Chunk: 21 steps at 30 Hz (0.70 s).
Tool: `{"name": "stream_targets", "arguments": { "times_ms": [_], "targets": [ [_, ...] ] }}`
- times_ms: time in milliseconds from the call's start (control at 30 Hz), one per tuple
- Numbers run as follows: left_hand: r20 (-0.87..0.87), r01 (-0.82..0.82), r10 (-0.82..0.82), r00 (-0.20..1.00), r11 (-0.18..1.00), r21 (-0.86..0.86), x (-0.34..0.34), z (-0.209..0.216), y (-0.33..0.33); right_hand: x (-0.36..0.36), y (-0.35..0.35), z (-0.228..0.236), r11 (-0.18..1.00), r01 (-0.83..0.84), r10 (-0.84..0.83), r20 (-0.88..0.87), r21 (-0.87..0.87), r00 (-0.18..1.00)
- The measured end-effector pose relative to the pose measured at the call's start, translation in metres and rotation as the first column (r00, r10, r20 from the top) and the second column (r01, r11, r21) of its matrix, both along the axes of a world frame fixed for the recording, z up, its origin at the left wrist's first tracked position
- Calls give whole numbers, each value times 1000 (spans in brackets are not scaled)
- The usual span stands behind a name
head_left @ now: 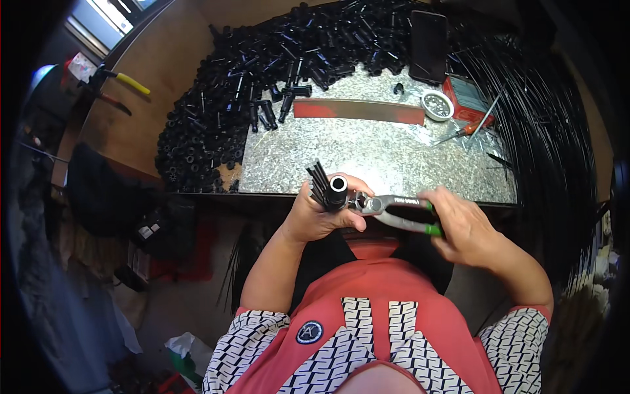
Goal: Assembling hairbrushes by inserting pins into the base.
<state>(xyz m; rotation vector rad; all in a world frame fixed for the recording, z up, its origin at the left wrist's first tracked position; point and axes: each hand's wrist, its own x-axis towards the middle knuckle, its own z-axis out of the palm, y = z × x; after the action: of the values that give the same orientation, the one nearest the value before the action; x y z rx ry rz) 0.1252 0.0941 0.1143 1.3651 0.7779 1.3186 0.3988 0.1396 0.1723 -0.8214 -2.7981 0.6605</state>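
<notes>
My left hand [308, 222] is wrapped round a black tube [336, 199] with a pale ring at its hollow end. Several thin black rods [319, 184] are bundled beside the tube in the same grip. In my right hand [464, 226] is a pair of pliers [374, 206] with grey and green handles, which stand apart. The plier jaws point left and meet the side of the tube, close to my left fingers. Exactly what the jaws bite on is too small to tell.
Black plastic parts [197, 131] are heaped across the back and left of the speckled worktop [367, 154]. A flat strip [357, 111], small white bowl [437, 105], red box [462, 97], screwdriver [459, 133] and phone [428, 47] lie there. Long black rods [545, 118] fill the right side.
</notes>
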Motion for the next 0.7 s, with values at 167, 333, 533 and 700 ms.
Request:
{"name": "stream_targets", "arguments": {
  "times_ms": [167,333,533,700],
  "targets": [
    [40,-44,45,998,999,-32,6,-4,-5,-6,11,4,999,-45,45,-26,-7,999],
    [53,-94,95,994,995,-14,6,-10,-8,-8,14,-9,950,-118,116,-25,-288,993],
    [236,-160,167,957,986,-49,14,-27,-9,-23,8,-22,918,-4,-12,-38,-397,999],
    [335,-107,114,935,993,-41,11,-37,-10,-29,4,-37,942,81,-94,-23,-326,995]
  ]
}}
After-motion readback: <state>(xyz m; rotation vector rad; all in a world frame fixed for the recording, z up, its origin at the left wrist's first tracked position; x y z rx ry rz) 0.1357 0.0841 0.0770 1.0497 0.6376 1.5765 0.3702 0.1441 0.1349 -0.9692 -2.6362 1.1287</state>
